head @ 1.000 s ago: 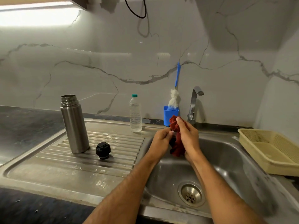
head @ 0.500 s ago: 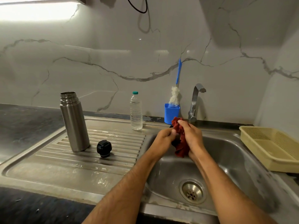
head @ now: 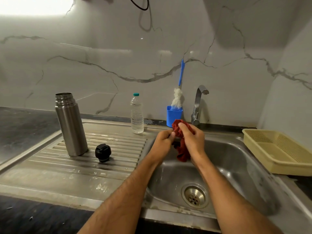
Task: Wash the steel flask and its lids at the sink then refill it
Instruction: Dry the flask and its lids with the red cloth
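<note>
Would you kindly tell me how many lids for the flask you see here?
1. A black lid lies on the drainboard beside the upright, open flask. Another may be hidden in the red cloth both hands grip over the sink.

Over the sink basin (head: 236, 159), the right hand (head: 192, 139) has curled its fingers down over the red cloth (head: 183, 149), where a second ago they pointed toward 12 o'clock. The left hand (head: 164, 139) has closed tighter against the cloth from 9 o'clock.
</note>
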